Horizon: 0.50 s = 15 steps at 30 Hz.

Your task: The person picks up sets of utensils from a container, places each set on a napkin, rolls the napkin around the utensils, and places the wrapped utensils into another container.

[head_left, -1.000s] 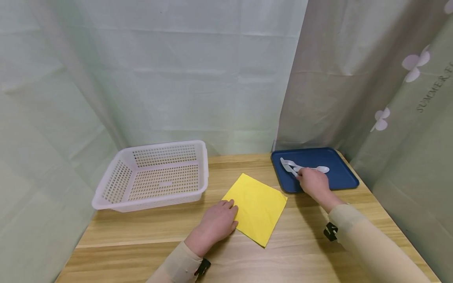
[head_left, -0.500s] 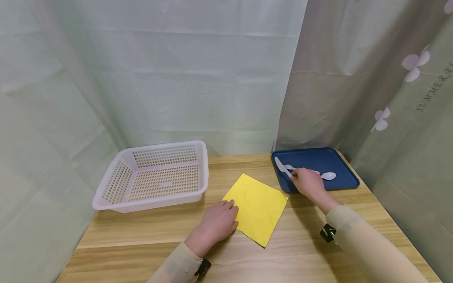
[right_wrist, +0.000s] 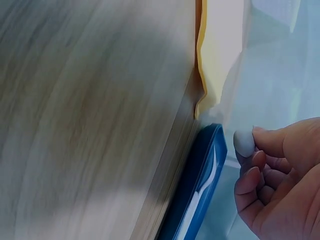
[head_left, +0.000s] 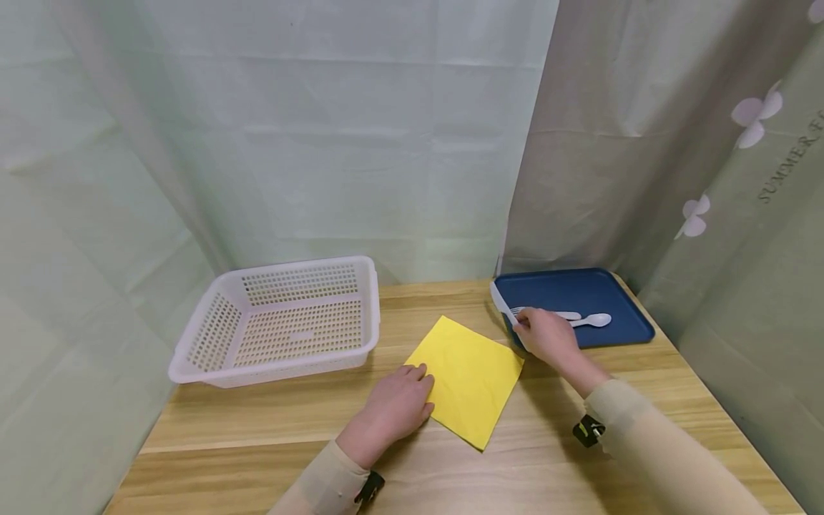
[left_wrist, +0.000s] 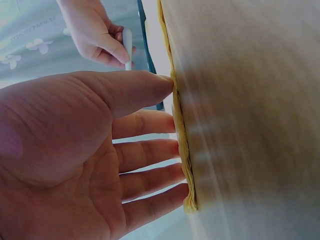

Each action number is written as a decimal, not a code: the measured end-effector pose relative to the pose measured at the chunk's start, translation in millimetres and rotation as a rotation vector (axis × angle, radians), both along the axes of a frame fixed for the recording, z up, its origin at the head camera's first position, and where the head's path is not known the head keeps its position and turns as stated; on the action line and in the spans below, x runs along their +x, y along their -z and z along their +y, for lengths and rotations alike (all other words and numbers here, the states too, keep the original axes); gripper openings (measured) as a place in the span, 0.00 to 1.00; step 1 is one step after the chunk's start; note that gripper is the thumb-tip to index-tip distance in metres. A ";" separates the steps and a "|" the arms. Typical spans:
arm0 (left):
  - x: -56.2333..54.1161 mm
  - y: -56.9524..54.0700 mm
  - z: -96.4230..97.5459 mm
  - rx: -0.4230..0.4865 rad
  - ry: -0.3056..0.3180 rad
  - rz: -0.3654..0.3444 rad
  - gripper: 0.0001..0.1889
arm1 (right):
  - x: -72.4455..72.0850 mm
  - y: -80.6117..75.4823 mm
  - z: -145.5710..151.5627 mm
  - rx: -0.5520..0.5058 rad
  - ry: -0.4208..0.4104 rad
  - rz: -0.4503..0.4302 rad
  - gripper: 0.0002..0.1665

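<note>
A white plastic knife [head_left: 501, 300] is pinched between thumb and fingers of my right hand [head_left: 546, 335], its blade pointing up and left over the blue tray's left edge. In the right wrist view the knife's handle end [right_wrist: 244, 143] shows above the tray. On the blue tray [head_left: 553, 284] lie a white fork [head_left: 568, 315] and a white spoon [head_left: 599, 320], partly hidden behind that hand. My left hand [head_left: 400, 400] rests at the left edge of a folded yellow napkin [head_left: 470, 379]. Its straight fingertips touch the napkin's layered edge [left_wrist: 181, 135] in the left wrist view.
A white perforated basket [head_left: 283, 365] stands at the back left of the wooden table [head_left: 270, 429]. Pale curtains [head_left: 360, 143] hang close behind the table and along both sides. The tray sits at the back right corner, near the right curtain.
My right hand has moved left, drawing the knife away from the fork and spoon to the tray's left edge. The spoon has shifted slightly right. The left hand stays still.
</note>
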<state>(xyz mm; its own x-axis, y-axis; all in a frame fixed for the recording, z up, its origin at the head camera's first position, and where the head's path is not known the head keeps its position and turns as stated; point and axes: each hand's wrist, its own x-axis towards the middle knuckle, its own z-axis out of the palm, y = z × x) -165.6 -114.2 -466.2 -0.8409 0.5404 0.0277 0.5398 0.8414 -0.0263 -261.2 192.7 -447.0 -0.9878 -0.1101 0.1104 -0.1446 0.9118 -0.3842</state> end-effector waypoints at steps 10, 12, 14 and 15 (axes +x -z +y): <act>-1.8 1.8 0.0 -0.003 0.001 -0.006 0.23 | 5.2 0.1 -9.5 -0.032 -0.036 0.039 0.11; -1.6 1.9 -0.1 0.000 0.002 -0.005 0.22 | 6.2 0.1 -11.0 -0.042 -0.041 0.032 0.11; -1.4 1.5 -0.4 0.002 0.003 -0.005 0.22 | 7.0 0.2 -12.9 -0.049 -0.042 0.027 0.11; -1.3 1.1 -0.6 0.003 0.003 -0.003 0.22 | 7.6 0.1 -14.0 -0.054 -0.043 0.023 0.11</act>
<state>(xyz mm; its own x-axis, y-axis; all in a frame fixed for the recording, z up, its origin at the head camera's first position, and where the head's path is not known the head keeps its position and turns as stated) -167.0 -114.8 -467.3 -0.8394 0.5428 0.0266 0.5424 0.8398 -0.0221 -253.6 178.7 -447.1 -0.9794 -0.1457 0.1400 -0.1926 0.8828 -0.4285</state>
